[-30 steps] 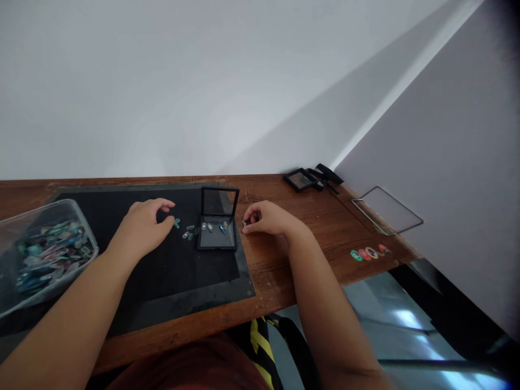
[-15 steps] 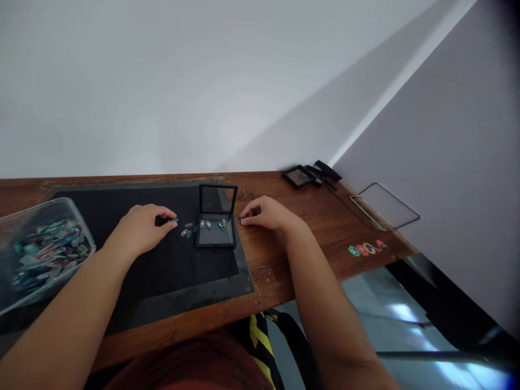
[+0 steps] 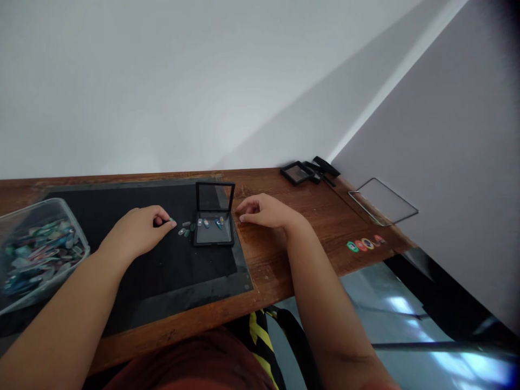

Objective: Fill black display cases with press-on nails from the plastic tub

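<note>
My left hand (image 3: 140,230) is closed in a pinch over the black mat, and a small greenish false nail (image 3: 171,220) shows in part at its fingertips. Just right of it, several loose false nails (image 3: 187,229) lie on the mat. A black-framed case (image 3: 214,235) stands with its lid raised, and several shiny false nails (image 3: 206,223) rest on its clear sheet. To the right of that case, my right hand (image 3: 262,210) hovers low by the wooden table, fingers curled and thumb apart from the index finger. Nothing shows between them.
At the left, a clear plastic tub (image 3: 75,216) holds many mixed false nails. Black frames (image 3: 297,172) lie in the back right corner. A thin wire frame (image 3: 396,197) leans at the wall, and round stickers (image 3: 366,244) sit near the table's right edge.
My right thumb and index finger have parted, and the tiny light piece that seemed to be at their tips no longer shows. My left fingers have drawn in slightly. The view has shifted a little.
</note>
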Demonstrator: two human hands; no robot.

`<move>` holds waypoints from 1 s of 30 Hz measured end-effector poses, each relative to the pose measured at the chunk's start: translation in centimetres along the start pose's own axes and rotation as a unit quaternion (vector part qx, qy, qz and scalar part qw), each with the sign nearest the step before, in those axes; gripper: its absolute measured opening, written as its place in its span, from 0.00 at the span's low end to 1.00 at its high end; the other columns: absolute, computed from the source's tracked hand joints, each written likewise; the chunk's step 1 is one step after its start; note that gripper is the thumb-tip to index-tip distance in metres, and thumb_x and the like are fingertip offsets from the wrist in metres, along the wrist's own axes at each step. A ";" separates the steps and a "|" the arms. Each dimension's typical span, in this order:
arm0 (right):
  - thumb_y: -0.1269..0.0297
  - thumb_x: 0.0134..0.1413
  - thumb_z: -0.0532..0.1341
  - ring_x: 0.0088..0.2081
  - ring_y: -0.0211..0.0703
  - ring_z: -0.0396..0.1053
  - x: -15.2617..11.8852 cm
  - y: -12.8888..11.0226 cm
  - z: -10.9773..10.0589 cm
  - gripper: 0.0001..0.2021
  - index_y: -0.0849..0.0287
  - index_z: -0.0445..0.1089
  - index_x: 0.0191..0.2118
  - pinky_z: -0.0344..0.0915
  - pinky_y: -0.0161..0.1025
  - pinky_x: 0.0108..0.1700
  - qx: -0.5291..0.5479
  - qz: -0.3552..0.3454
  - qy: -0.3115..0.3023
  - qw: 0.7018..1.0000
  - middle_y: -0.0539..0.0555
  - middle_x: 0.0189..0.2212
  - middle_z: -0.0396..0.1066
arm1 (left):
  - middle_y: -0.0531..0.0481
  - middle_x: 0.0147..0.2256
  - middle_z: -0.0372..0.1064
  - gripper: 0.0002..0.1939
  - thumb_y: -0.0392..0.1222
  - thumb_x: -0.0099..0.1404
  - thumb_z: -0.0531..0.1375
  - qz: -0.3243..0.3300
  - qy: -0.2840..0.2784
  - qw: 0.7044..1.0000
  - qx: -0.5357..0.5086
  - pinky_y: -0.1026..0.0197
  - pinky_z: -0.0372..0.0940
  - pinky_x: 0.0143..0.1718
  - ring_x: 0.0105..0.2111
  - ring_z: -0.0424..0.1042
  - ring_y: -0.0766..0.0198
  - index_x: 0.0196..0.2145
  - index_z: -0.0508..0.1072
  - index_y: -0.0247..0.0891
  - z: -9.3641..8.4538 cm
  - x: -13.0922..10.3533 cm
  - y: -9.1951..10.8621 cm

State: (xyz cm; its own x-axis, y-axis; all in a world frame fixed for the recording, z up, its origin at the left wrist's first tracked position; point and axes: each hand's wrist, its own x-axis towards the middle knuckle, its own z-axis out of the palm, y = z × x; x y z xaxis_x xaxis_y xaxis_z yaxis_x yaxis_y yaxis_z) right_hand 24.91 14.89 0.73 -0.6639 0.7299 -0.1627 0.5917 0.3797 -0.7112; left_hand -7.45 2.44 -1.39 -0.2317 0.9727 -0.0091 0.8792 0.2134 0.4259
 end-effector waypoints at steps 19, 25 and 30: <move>0.70 0.49 0.73 0.35 0.38 0.70 -0.2 -0.5 0.4 0.11 0.63 0.78 0.41 0.64 0.35 0.37 -0.050 0.027 0.022 0.998 0.54 0.36 0.77 | 0.50 0.32 0.74 0.19 0.59 0.63 0.53 -0.012 0.077 0.993 -0.087 0.58 0.60 0.32 0.30 0.69 0.58 0.37 0.75 0.44 -1.5 -1.0 3.4; 0.72 0.52 0.71 0.35 0.39 0.72 -0.2 -0.8 0.5 0.07 0.62 0.79 0.38 0.64 0.35 0.37 -0.061 0.025 0.036 0.997 0.54 0.36 0.78 | 0.52 0.32 0.73 0.18 0.59 0.63 0.54 0.002 0.109 0.988 -0.111 0.59 0.61 0.33 0.31 0.69 0.58 0.37 0.74 0.45 -1.1 -1.2 3.5; 0.72 0.54 0.70 0.35 0.40 0.73 -0.3 -1.2 0.5 0.04 0.61 0.81 0.37 0.64 0.36 0.38 -0.082 0.012 0.057 0.995 0.54 0.35 0.80 | 0.52 0.34 0.74 0.18 0.59 0.64 0.55 0.008 0.126 0.985 -0.119 0.58 0.61 0.36 0.34 0.70 0.58 0.36 0.75 0.45 -1.2 -1.4 3.7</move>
State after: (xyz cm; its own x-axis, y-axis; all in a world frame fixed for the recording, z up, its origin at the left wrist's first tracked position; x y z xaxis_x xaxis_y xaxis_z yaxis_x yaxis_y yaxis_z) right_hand 24.16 13.98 1.31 -0.5986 0.7956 -0.0929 0.6796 0.4431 -0.5847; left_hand -4.34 1.78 1.29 -0.3405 0.9162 0.2116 0.7685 0.1415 0.6240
